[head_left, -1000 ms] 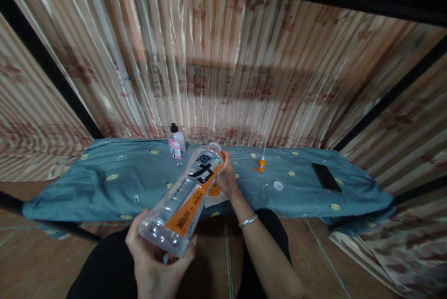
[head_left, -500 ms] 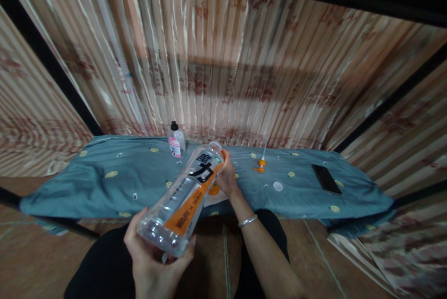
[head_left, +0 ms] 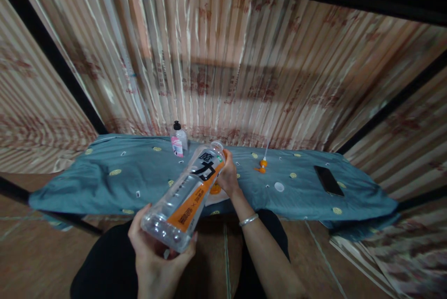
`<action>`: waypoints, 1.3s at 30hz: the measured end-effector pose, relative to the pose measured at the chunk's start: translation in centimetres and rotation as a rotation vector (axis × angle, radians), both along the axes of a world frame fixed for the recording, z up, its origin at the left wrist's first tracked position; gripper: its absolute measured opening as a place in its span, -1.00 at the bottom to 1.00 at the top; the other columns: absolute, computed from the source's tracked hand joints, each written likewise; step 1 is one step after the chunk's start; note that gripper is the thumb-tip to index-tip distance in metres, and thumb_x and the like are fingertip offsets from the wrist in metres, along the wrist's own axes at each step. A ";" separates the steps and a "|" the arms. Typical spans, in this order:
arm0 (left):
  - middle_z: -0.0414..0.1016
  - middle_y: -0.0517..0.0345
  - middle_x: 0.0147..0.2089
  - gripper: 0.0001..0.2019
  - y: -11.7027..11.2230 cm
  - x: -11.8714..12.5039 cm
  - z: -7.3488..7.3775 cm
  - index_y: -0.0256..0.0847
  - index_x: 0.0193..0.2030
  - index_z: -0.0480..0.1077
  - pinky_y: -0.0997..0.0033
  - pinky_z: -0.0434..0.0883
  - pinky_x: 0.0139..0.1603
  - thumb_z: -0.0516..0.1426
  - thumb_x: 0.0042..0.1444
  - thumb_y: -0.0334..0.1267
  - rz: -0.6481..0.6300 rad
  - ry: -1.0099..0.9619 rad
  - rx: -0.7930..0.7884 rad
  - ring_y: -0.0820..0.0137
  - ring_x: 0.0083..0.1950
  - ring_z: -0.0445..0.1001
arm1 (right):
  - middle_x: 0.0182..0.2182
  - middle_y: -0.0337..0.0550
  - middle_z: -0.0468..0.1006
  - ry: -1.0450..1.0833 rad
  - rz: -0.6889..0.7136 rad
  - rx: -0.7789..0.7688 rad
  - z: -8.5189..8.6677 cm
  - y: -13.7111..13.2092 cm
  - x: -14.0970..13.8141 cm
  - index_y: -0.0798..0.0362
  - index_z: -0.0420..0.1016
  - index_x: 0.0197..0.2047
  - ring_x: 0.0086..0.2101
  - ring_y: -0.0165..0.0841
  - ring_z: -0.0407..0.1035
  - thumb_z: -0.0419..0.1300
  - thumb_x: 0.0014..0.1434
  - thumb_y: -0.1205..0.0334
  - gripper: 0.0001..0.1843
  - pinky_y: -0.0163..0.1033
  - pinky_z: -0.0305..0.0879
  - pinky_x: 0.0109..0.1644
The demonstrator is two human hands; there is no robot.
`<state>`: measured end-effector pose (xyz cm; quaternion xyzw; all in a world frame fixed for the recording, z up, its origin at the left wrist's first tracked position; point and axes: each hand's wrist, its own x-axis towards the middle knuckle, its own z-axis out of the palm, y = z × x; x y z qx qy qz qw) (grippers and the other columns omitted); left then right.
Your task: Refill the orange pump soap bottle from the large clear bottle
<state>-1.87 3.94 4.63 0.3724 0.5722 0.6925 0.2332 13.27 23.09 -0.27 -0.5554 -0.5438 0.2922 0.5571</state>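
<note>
A large clear plastic bottle (head_left: 185,196) with an orange and black label is tilted between my hands, its uncapped neck pointing away to the upper right. My left hand (head_left: 160,252) is wrapped round the base. Around the upper part, near the neck, my right hand (head_left: 228,175) is closed, its fingers partly behind the bottle. Just below that hand, an orange object (head_left: 215,189) shows over something white (head_left: 218,198) on the cloth; the bottle and hand hide much of both.
Blue patterned cloth (head_left: 296,206) covers the narrow surface. On it are a small black-capped bottle (head_left: 178,140) with a pink label, an orange pump head (head_left: 262,165) with its tube, a white disc (head_left: 279,187) and a dark phone (head_left: 328,180). Dark bars and striped curtains (head_left: 216,57) surround it.
The view has shifted slightly, so the surroundings sit a little to the right. Both hands keep the same hold on the bottle, whose tilt is nearly unchanged.
</note>
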 end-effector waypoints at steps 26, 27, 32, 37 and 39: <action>0.52 0.01 0.17 -0.05 -0.1 0.2 0.1 -0.06 0.38 0.26 0.48 0.46 -0.50 0.51 -0.17 -0.11 -0.012 -0.019 -0.007 0.30 -0.20 0.61 | 0.07 0.08 0.76 -0.052 -0.001 -0.008 0.5 -0.2 0.0 0.02 0.36 0.32 0.07 0.09 0.68 0.51 0.03 0.05 -0.17 0.11 0.59 0.22; 0.53 0.01 0.16 -0.05 -0.1 0.4 0.2 -0.06 0.38 0.25 0.49 0.45 -0.51 0.51 -0.17 -0.12 -0.010 -0.034 -0.006 0.31 -0.21 0.61 | 0.07 0.08 0.76 -0.052 -0.001 -0.009 0.5 -0.2 0.0 0.02 0.36 0.32 0.07 0.09 0.68 0.51 0.02 0.05 -0.16 0.11 0.59 0.21; 0.53 0.03 0.13 -0.06 -0.1 0.7 0.6 -0.07 0.36 0.26 0.50 0.41 -0.53 0.50 -0.18 -0.10 -0.007 -0.034 0.005 0.32 -0.23 0.58 | 0.04 0.03 0.77 -0.064 0.004 0.031 0.3 -0.1 0.0 0.00 0.37 0.31 0.08 0.06 0.68 0.52 0.01 0.06 -0.16 0.06 0.60 0.22; 0.51 0.00 0.18 -0.04 0.2 0.0 -0.1 -0.06 0.37 0.28 0.49 0.47 -0.46 0.52 -0.20 -0.06 0.006 0.010 0.010 0.28 -0.14 0.60 | 0.09 0.06 0.75 -0.083 -0.010 0.038 0.2 -0.1 0.1 0.01 0.36 0.33 0.10 0.06 0.68 0.51 0.03 0.03 -0.15 0.06 0.59 0.22; 0.50 -0.02 0.20 -0.03 0.3 -0.4 -0.5 -0.05 0.35 0.28 0.48 0.48 -0.44 0.53 -0.22 -0.03 0.004 0.042 0.015 0.27 -0.12 0.60 | 0.11 0.08 0.75 -0.089 -0.016 0.031 0.1 -0.1 0.1 0.01 0.35 0.34 0.12 0.07 0.67 0.52 0.03 0.04 -0.14 0.06 0.58 0.24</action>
